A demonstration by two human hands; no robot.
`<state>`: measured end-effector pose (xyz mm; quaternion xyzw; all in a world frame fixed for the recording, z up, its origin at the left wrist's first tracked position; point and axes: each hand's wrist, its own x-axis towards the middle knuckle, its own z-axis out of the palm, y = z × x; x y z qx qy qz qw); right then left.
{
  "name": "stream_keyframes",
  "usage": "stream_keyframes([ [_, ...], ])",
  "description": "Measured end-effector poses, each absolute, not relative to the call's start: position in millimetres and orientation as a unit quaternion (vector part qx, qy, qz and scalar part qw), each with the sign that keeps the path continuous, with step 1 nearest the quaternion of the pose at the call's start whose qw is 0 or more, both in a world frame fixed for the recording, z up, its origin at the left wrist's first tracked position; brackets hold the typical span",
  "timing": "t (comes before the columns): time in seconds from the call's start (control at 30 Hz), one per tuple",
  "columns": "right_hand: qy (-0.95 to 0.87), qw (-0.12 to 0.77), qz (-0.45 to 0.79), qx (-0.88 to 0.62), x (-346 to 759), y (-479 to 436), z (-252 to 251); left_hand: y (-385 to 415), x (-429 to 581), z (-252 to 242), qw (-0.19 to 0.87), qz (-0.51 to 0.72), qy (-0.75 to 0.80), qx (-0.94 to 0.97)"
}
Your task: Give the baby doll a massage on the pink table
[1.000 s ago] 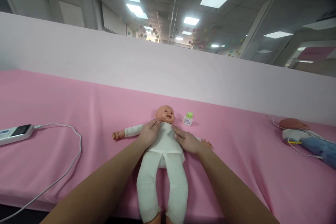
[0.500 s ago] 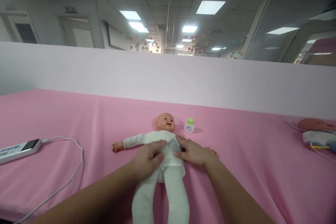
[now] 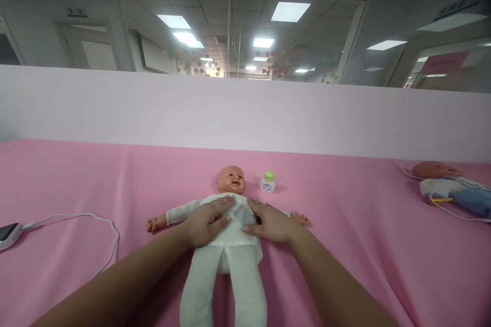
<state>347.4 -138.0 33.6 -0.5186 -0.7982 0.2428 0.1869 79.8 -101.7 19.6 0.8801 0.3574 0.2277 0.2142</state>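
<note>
A baby doll with a white cloth body lies on its back on the pink sheet, arms spread and legs toward me. On the left of its chest rests my left hand, laid flat with the thumb apart from the fingers. My right hand lies open against the other side of the chest, thumb pointing inward. Between the two thumbs a strip of the white cloth shows. Close to the doll's head stands a small clear bottle with a green cap.
A second doll in white and blue, with thin tubes, lies at the far right. At left, a white handheld device trails a white cable. A low white wall borders the back, with a window above.
The view has swung to the right, so more of the second doll shows and less of the device. My left hand has slid up the doll's chest; my right hand stays beside it.
</note>
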Motion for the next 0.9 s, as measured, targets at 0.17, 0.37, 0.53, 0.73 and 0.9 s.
stream_keyframes([
  [0.17,-0.801,0.152,0.25,-0.522,341,-144,43,-85,65,7,0.158,0.234,0.403,0.871],
  [0.37,-0.791,0.136,0.207,-0.56,333,-158,53,-74,55,5,0.132,0.219,0.471,0.844],
  [0.53,-0.861,0.176,0.186,-0.44,307,-188,63,-75,57,3,0.143,0.244,0.46,0.842],
  [0.73,-0.901,0.145,0.259,-0.316,283,-200,55,-73,58,1,0.144,0.243,0.456,0.844],
  [0.9,-0.876,0.135,0.249,-0.391,291,-172,43,-71,58,-2,0.141,0.239,0.461,0.843],
])
